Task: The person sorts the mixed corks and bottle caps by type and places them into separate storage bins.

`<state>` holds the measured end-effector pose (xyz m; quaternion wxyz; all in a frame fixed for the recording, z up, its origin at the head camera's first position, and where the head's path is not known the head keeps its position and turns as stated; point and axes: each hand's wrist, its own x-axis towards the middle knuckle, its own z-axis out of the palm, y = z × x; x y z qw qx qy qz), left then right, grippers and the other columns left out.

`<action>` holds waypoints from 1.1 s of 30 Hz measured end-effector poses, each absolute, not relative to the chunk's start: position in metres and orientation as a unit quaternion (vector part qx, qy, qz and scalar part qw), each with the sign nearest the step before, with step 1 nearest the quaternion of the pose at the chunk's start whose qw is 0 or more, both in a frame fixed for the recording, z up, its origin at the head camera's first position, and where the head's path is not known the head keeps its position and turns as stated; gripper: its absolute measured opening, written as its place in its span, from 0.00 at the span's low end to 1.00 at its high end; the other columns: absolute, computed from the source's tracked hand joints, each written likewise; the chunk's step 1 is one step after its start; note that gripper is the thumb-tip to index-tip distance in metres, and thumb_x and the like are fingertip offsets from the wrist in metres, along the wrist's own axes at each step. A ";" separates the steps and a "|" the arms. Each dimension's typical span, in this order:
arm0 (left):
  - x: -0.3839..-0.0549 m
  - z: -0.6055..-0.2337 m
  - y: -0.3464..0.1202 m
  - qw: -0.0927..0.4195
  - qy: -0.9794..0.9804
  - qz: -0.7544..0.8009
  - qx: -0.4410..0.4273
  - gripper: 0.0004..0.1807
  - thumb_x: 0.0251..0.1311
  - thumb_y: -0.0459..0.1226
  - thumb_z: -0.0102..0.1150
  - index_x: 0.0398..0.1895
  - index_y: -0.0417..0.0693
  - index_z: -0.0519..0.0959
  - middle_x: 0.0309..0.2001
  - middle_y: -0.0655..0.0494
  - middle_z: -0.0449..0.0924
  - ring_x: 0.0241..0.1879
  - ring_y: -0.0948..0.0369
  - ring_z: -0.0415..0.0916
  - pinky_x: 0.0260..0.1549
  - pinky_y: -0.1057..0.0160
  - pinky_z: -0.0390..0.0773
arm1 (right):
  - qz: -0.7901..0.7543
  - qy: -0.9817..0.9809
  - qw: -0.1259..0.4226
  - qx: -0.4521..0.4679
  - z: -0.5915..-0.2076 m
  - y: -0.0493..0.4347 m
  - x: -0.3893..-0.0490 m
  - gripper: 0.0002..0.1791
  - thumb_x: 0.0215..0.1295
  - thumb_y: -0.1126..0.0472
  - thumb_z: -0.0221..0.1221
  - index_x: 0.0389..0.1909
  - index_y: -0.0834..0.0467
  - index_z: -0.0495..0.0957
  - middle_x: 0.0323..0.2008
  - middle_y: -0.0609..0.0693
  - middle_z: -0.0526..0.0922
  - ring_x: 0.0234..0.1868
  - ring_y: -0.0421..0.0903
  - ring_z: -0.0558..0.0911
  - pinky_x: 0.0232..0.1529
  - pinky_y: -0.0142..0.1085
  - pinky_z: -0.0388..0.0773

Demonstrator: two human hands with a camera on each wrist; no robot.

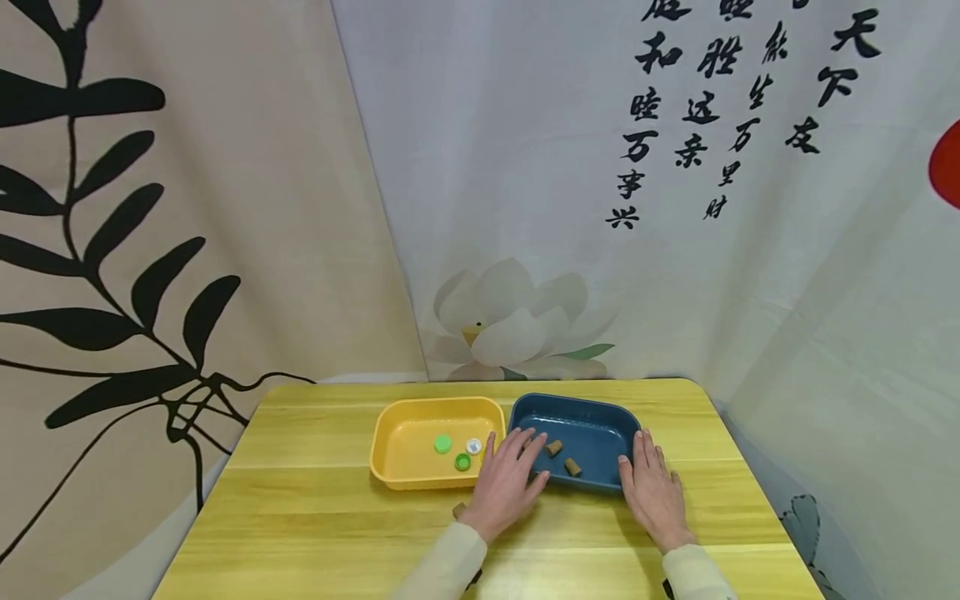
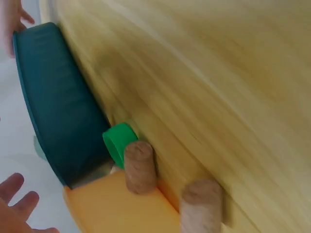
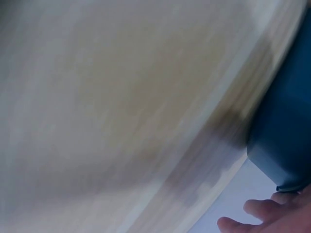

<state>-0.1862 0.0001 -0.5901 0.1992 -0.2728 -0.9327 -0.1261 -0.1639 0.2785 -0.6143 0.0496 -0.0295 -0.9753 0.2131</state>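
A blue tray (image 1: 600, 421) holds several brown corks (image 1: 572, 467). My left hand (image 1: 504, 492) is over its near left corner, fingers spread and slightly bent, holding nothing that shows. In the left wrist view those fingers (image 2: 22, 206) stand apart from the tray. At the tray's right end, my right hand (image 1: 654, 496) lies along the rim with fairly straight fingers. The right wrist view shows its fingers (image 3: 265, 211) against the tray's end wall (image 3: 282, 155). On the table near my left wrist lie two corks (image 2: 139, 167) and a green cap (image 2: 119, 141).
A yellow tray (image 1: 381, 446) stands left of the blue one, with a light green cap (image 1: 442, 443), a white cap (image 1: 473, 447) and a green ring-shaped cap (image 1: 462, 461) inside. Both sit on a wooden table (image 1: 315, 533), before a printed cloth backdrop (image 1: 525, 167).
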 end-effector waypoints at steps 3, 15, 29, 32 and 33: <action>-0.180 -0.588 -0.009 0.205 -0.927 -0.136 -0.282 0.34 0.67 0.54 0.66 0.74 0.57 0.72 0.70 0.53 0.73 0.70 0.50 0.70 0.68 0.34 0.65 | 0.211 -0.975 0.057 -0.029 -0.614 0.278 -0.163 0.39 0.86 0.44 0.35 0.81 0.69 0.46 0.81 0.67 0.46 0.78 0.71 0.53 0.65 0.77 0.54; -0.155 -0.593 -0.054 0.234 -0.913 -0.112 -0.315 0.38 0.60 0.58 0.71 0.72 0.57 0.74 0.71 0.52 0.71 0.70 0.50 0.69 0.68 0.36 0.67 | 0.213 -0.975 0.055 -0.026 -0.614 0.278 -0.164 0.39 0.85 0.43 0.33 0.81 0.69 0.46 0.81 0.67 0.46 0.77 0.72 0.53 0.65 0.77 0.54; -0.126 -0.602 -0.100 0.210 -0.911 -0.133 -0.330 0.38 0.57 0.55 0.74 0.69 0.55 0.75 0.68 0.52 0.73 0.68 0.48 0.71 0.60 0.35 0.74 | 0.215 -0.975 0.041 -0.031 -0.614 0.278 -0.165 0.38 0.86 0.46 0.35 0.81 0.69 0.44 0.81 0.67 0.44 0.78 0.72 0.51 0.66 0.77 0.53; -0.123 -0.605 -0.106 0.208 -0.910 -0.140 -0.331 0.39 0.55 0.55 0.76 0.69 0.55 0.76 0.67 0.52 0.73 0.67 0.48 0.72 0.59 0.36 0.75 | 0.214 -0.976 0.039 -0.031 -0.614 0.279 -0.166 0.38 0.86 0.45 0.34 0.81 0.70 0.44 0.81 0.67 0.44 0.78 0.72 0.51 0.66 0.78 0.53; -0.122 -0.606 -0.108 0.205 -0.911 -0.140 -0.330 0.39 0.55 0.55 0.76 0.70 0.55 0.75 0.67 0.52 0.73 0.67 0.49 0.71 0.60 0.36 0.75 | 0.214 -0.976 0.037 -0.031 -0.614 0.279 -0.166 0.39 0.86 0.45 0.33 0.81 0.70 0.44 0.81 0.68 0.43 0.78 0.72 0.51 0.66 0.78 0.53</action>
